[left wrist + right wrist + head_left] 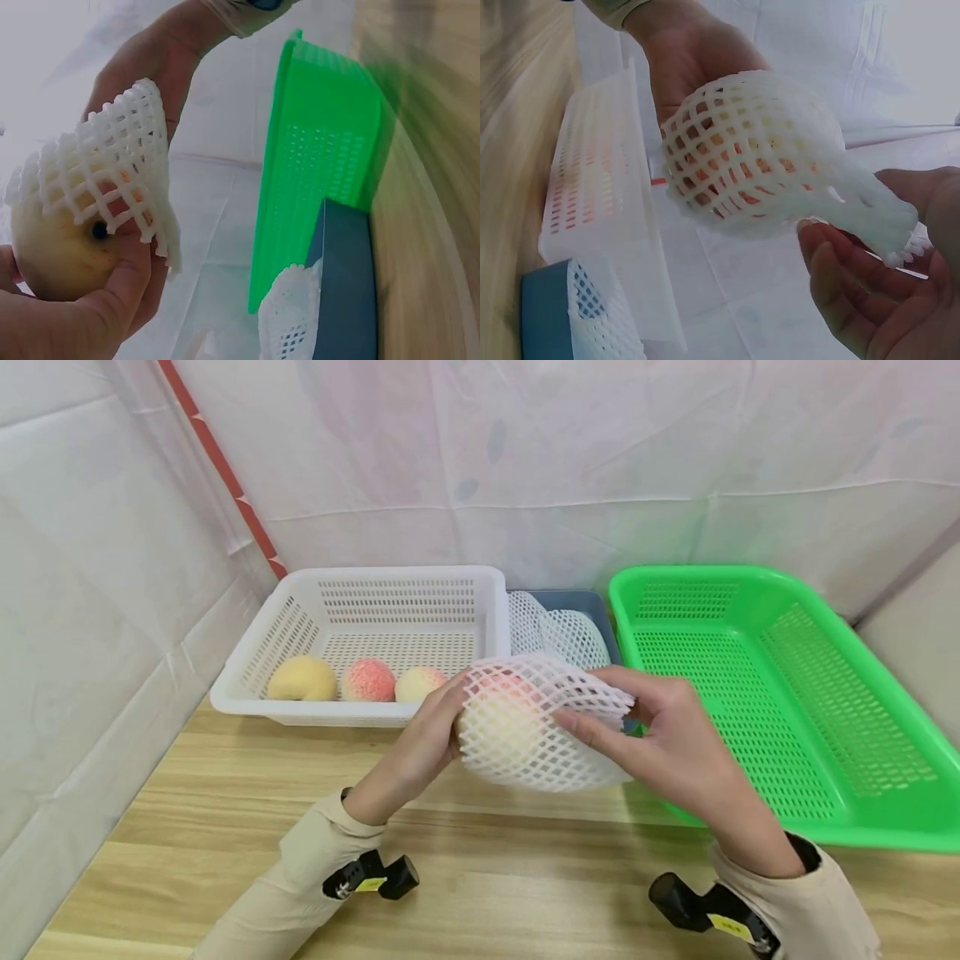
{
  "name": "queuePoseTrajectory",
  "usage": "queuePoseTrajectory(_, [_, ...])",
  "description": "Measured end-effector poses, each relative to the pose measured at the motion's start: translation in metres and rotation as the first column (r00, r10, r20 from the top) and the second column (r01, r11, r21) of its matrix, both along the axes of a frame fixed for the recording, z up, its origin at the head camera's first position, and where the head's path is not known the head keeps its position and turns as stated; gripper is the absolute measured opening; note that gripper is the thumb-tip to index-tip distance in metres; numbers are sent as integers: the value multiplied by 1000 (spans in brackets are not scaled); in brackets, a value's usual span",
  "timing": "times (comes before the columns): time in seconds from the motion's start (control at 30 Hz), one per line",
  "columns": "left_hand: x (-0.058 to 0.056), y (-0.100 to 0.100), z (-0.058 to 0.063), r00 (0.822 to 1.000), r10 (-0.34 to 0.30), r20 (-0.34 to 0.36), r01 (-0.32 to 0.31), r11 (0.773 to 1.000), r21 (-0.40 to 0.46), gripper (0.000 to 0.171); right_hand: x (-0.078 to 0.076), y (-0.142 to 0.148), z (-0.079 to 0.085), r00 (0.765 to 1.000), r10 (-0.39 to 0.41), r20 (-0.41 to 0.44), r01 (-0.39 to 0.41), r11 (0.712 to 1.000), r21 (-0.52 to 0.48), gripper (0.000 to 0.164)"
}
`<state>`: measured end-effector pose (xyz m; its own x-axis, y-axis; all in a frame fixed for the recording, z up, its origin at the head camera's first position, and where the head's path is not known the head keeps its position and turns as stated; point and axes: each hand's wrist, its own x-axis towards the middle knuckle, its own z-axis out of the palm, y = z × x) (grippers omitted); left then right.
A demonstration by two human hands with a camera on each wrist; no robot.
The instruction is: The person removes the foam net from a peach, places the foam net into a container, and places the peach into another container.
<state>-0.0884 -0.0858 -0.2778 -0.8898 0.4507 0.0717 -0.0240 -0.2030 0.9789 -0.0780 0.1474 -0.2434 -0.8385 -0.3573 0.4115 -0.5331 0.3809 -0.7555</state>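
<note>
A pale yellow and red peach [52, 259] sits inside a white foam net sleeve [558, 760], held above the table in front of me. My left hand [420, 743] grips the peach from the left, its fingers curled round the fruit's underside in the left wrist view. The sleeve covers most of the peach, though its stem end shows bare there. At the sleeve's loose right end, my right hand [686, 752] pinches the netting between thumb and fingers. In the right wrist view the net [742, 150] is stretched round the fruit and narrows towards my right fingers.
Behind my left hand stands a white basket [360, 720] with a yellow peach [302, 678], a red peach [368, 680] and a pale peach [417, 683]. A blue-grey box [592, 603] holds more foam nets [576, 639]. The green basket [720, 693] is at right.
</note>
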Motion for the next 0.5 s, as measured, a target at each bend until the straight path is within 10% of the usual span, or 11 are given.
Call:
queuePoseTrajectory(0.23, [-3,-2,2,996,-65,65,64,998,17,58,-1,4,4,995,-102,-1,102,993,-58,12])
queuePoseTrajectory(0.5, [-2,-2,3,999,36,35,-35,999,-36,60,-2,11,7,975,-220,-17,219,974,-59,13])
